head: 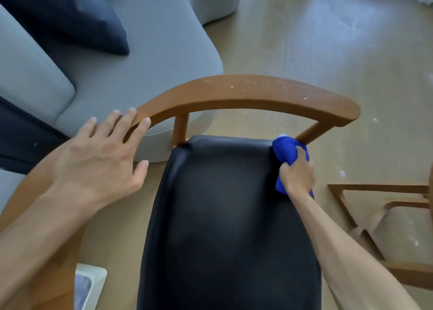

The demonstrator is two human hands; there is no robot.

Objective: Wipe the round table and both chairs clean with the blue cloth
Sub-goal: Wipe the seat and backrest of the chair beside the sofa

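A wooden chair with a curved brown backrest [246,92] and a black padded seat [229,216] fills the middle of the view. White specks dot the top of the backrest. My right hand [297,174] grips the bunched blue cloth [288,150] and presses it on the seat's far right corner, beside the right back post. My left hand [103,155] is spread flat, fingers straight, with its fingertips touching the left end of the backrest.
A grey sofa [145,59] with a dark blue cushion [70,14] stands just behind the chair at left. A wooden frame [375,189] of another piece of furniture sits on the floor at right. A white object [90,284] lies at the lower left.
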